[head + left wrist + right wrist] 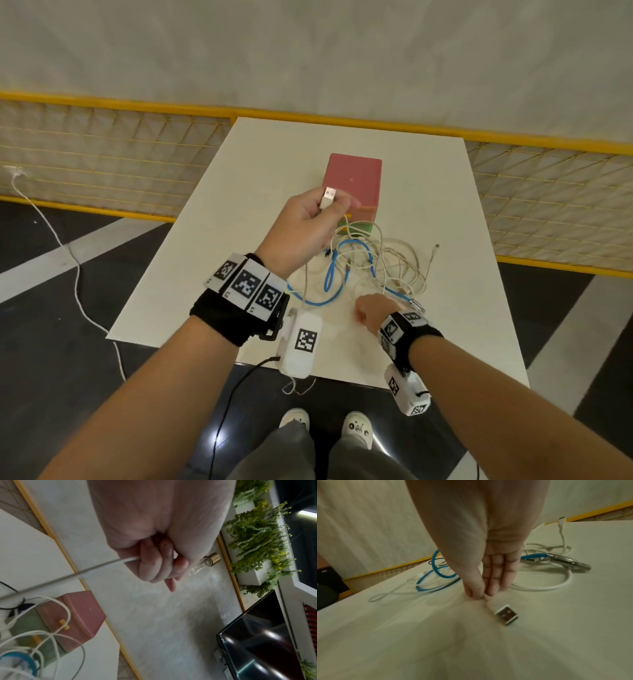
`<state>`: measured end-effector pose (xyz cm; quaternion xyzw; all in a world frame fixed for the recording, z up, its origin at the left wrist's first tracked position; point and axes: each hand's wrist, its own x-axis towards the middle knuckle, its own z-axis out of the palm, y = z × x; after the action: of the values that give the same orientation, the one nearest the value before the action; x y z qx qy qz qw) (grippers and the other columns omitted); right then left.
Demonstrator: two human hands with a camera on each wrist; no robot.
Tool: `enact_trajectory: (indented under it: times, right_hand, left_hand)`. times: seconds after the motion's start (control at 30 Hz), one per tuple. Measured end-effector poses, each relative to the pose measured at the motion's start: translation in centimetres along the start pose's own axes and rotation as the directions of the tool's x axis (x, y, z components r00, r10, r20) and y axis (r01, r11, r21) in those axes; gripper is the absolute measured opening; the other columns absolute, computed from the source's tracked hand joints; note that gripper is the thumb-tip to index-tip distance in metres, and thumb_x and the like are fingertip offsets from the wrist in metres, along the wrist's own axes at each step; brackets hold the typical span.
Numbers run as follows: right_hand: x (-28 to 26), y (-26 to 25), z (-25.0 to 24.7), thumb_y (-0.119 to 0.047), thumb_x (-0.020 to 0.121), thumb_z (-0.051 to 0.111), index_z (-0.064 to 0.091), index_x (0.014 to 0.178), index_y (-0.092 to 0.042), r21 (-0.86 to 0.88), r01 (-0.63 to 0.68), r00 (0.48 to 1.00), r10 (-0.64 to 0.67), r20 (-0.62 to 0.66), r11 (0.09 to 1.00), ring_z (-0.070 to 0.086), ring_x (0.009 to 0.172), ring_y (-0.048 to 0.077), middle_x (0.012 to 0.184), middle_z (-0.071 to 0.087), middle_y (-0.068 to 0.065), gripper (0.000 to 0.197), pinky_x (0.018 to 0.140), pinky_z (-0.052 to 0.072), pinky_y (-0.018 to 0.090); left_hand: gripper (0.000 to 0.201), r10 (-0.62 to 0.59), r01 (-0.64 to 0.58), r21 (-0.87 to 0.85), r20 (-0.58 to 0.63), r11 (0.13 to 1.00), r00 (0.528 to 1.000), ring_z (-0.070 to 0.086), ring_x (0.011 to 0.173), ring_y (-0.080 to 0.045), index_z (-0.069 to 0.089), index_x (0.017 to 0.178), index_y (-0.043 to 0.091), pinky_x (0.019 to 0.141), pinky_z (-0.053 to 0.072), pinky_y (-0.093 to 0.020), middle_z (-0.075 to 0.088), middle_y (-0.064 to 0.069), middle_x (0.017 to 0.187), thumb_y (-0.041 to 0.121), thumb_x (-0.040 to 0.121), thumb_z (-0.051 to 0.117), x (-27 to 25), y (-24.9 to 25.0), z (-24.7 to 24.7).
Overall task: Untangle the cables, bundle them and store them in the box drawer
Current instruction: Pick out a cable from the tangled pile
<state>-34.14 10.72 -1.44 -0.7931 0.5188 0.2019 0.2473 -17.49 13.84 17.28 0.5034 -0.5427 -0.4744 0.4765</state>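
Head view, from the left: a white floor cable (73, 274) trails over the dark floor at nine o'clock of the white table (239, 164). Next comes the left hand (301, 226), raised above the table with its fingers curled round a white cable (68, 575) just behind its USB plug (329, 195); the plug sticks up out of the fist, and the left wrist view shows the cord running taut from the fist down toward the pile. At twelve o'clock of that hand stands the box drawer (354, 181), pink on top with a green lower drawer front and yellow knobs (64, 624); white loops lie against its front. At six o'clock of the box lies the tangle: a blue cable (330, 274) looped through several cream-white cables (400, 263), all still knotted together on the tabletop. At five o'clock of the tangle the right hand (373, 308) is down on the table, thumb and fingertips (493, 588) pinching a second white cord just behind its own USB plug (506, 615), which lies flat on the surface. Just right of that hand the blue cable ends in a metal connector (568, 562). Farthest right, at two o'clock of the tangle, one small white plug (435, 247) lies apart from the loops.
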Motion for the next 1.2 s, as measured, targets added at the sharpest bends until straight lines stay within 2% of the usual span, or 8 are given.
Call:
enact_trajectory:
  times: [0.17,0.3,0.43,0.6,0.77,0.93,1.03,1.2]
  right_hand:
    - [-0.2,-0.8,-0.9,-0.005,0.088,0.046,0.068,0.104,-0.015,0.266,0.019,0.995,0.009,-0.102,0.964,0.06,0.1,0.023,0.106,0.062,0.002,0.029,0.082,0.046,0.026]
    - [-2.1,-1.8,-4.7,0.015,0.084,0.04,0.07,0.097,0.0,0.712,0.291,0.938,-0.046,-0.343,0.639,0.056,0.056,0.0,0.067,0.058,0.0,0.035,0.066,0.047,0.013]
    - [-4.3,-2.4,-8.2,0.005,0.08,0.065,0.072,0.089,-0.01,0.732,0.479,0.839,-0.009,-0.544,0.485,0.062,0.069,0.008,0.077,0.067,0.005,0.019,0.073,0.052,0.017]
    - [-6.2,-3.5,-10.3,-0.005,0.089,0.06,0.067,0.089,0.002,0.753,0.593,0.743,0.168,-0.648,0.286,0.059,0.055,0.014,0.067,0.064,0.007,0.01,0.06,0.054,0.024]
    - [-7.5,-5.4,-10.4,-0.016,0.093,0.056,0.066,0.088,-0.005,0.718,0.623,0.711,0.158,-0.685,0.311,0.054,0.046,0.011,0.051,0.057,-0.005,0.016,0.054,0.05,0.026]
    - [-7.1,-6.2,-9.9,-0.02,0.093,0.054,0.063,0.083,-0.021,0.561,0.649,0.614,0.081,-0.785,0.515,0.042,0.062,0.002,0.081,0.054,0.015,0.013,0.061,0.036,0.011]
    - [-6.8,-5.8,-8.2,-0.022,0.096,0.047,0.057,0.08,-0.022,0.55,0.569,0.711,-0.03,-0.703,0.612,0.043,0.077,-0.002,0.089,0.045,-0.001,0.019,0.073,0.035,0.005]
    - [-5.7,-3.4,-3.8,-0.017,0.1,0.037,0.048,0.077,-0.018,0.751,0.446,0.877,-0.072,-0.474,0.486,0.064,0.065,0.012,0.076,0.058,-0.005,0.026,0.061,0.045,0.024]
  left_hand:
    - [0.023,0.026,-0.025,0.016,-0.044,1.0,0.999,0.031,0.041,-0.004,0.068,0.102,0.001,0.043,0.03,-0.011,0.036,0.004,0.048,0.011,0.101,0.047,-0.2,-1.2,-0.8]
    - [0.022,0.0,-0.002,-0.039,-0.068,0.999,0.998,0.026,0.043,-0.005,0.069,0.096,0.008,0.041,0.023,-0.016,0.033,0.008,0.049,0.012,0.101,0.048,0.2,-2.2,-1.9]
    - [0.023,-0.049,0.034,-0.137,-0.103,0.99,0.993,0.021,0.043,-0.007,0.068,0.094,0.009,0.042,0.017,-0.02,0.029,0.011,0.049,0.009,0.1,0.045,0.9,-2.9,-1.9]
    - [0.024,-0.111,0.047,-0.334,-0.175,0.941,0.978,0.02,0.047,-0.007,0.067,0.098,0.014,0.043,0.018,-0.019,0.026,0.007,0.057,0.022,0.101,0.044,1.5,-3.2,-0.7]
    - [0.026,-0.061,0.027,-0.187,-0.176,0.982,0.983,0.04,0.049,-0.006,0.063,0.099,0.014,0.052,0.037,-0.022,0.048,0.014,0.054,0.039,0.094,0.057,2.0,-3.4,1.4]
    - [0.037,-0.023,-0.004,-0.122,-0.224,0.993,0.974,0.047,0.061,-0.011,0.05,0.073,0.015,0.065,0.043,-0.028,0.048,0.001,0.065,0.038,0.101,0.042,2.9,-2.9,2.0]
    - [0.042,-0.011,-0.062,-0.235,-0.296,0.97,0.955,0.039,0.053,-0.012,0.04,0.068,0.018,0.06,0.036,-0.027,0.038,0.009,0.054,0.037,0.105,0.031,4.0,-1.7,0.9]
    - [0.04,-0.052,-0.138,-0.506,-0.344,0.852,0.937,0.02,0.041,-0.005,0.033,0.069,0.02,0.037,0.022,-0.018,0.024,0.012,0.048,0.036,0.105,0.029,5.8,1.5,-2.7]
